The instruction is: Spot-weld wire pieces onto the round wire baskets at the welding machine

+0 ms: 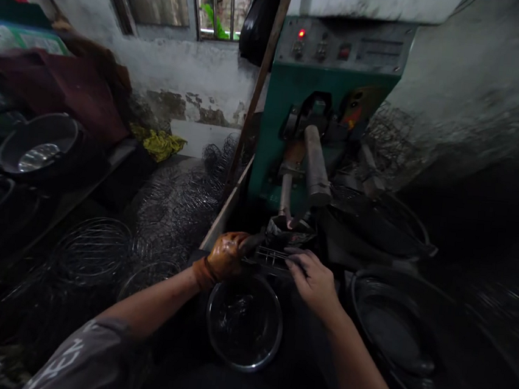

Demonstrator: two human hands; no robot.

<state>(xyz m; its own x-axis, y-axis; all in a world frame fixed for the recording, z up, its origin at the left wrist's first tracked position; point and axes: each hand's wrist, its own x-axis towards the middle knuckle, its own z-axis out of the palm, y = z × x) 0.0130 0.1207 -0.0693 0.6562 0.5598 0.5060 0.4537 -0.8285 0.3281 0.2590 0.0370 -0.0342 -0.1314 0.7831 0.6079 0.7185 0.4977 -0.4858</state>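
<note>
In the head view my left hand, in an orange-brown glove with dark fingertips, is closed on one end of a small wire frame of thin parallel rods. At the frame's other end, the thumb and fingers of my bare right hand pinch it. The frame lies level, just on the near side of the electrode tips of a green spot welder. A round bowl with a shiny rim sits below my hands. Its contents are too dark to make out clearly.
A red lamp glows on the welder's panel. Heaped wire parts and wire rings lie to the left. Dark basins stand on the right. Black pails are at far left; a wooden board edges the workplace.
</note>
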